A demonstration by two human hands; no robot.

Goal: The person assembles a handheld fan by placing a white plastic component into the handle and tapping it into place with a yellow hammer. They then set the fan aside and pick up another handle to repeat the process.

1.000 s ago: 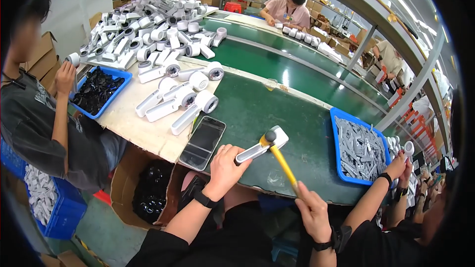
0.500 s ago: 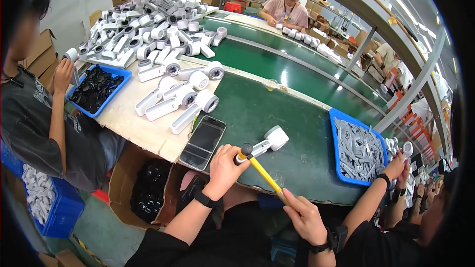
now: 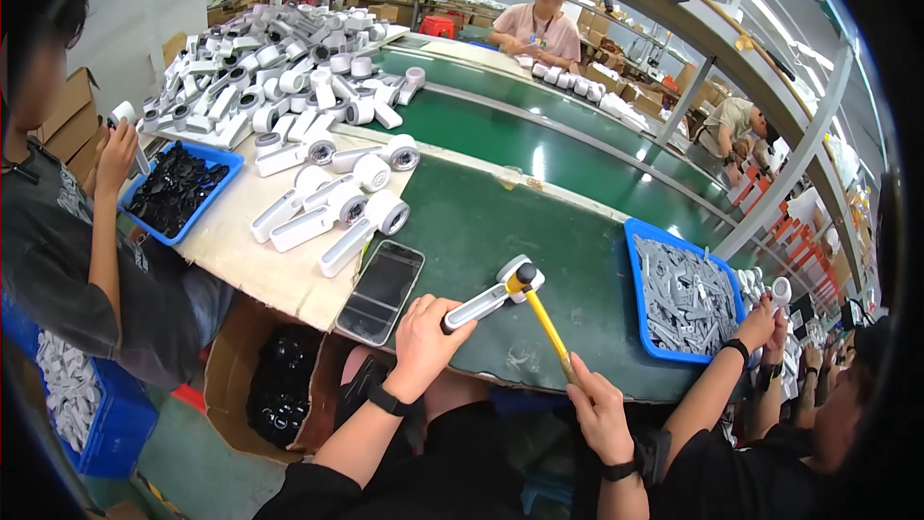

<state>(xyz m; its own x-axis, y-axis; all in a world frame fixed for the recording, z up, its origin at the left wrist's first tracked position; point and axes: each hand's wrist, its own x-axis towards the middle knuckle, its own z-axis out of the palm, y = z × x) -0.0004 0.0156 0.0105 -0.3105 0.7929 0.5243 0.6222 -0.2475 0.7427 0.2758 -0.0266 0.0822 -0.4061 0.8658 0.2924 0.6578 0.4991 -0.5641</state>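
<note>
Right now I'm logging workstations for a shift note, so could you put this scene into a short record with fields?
Left hand: around the handle end of a white handheld unit
Right hand: gripping a yellow-handled hammer
Hammer position: its head overlaps the unit in view; contact cannot be told
Left of the unit: phone, then similar units on a pale board
Right of the unit: blue tray with grey parts
</note>
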